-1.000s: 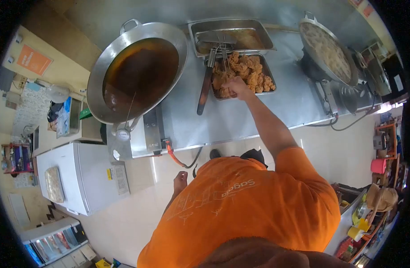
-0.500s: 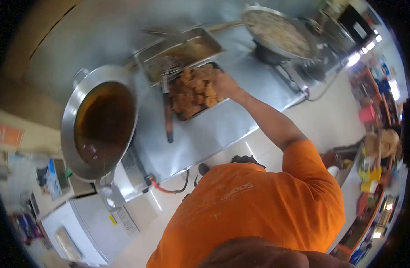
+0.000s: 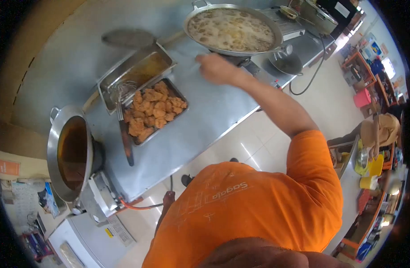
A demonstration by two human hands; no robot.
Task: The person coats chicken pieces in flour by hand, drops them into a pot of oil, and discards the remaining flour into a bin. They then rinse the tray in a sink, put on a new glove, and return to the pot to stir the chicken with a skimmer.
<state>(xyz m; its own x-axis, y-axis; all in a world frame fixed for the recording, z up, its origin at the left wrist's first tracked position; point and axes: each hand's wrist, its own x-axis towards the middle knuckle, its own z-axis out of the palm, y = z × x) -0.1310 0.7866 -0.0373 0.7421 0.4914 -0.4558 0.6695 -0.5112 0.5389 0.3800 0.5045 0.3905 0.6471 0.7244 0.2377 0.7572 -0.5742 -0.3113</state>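
Observation:
My right hand (image 3: 218,69) is over the metal counter, between the tray of fried pieces and the bubbling wok. One finger stretches out to the left and the others look bent. I see nothing in it. The battered fried pieces (image 3: 153,107) are heaped in a dark-rimmed metal tray (image 3: 183,95). A wire-headed utensil (image 3: 126,143) with a brown and black handle rests along that tray's left side, its head in a deeper steel pan (image 3: 165,56). My left hand (image 3: 169,197) hangs low beside my body, its fingers mostly hidden.
Food fries in bubbling oil in a large wok (image 3: 234,31) at the back. Another wok (image 3: 57,178) with dark brown oil stands at the left. A round skimmer (image 3: 129,39) leans behind the pan. An orange hose (image 3: 142,207) hangs below the counter; a person (image 3: 383,131) is at the far right.
My right hand has left the tray of fried pieces and is now beside the bubbling wok. The view has shifted right, bringing the whole frying wok into sight. My left hand has come into view.

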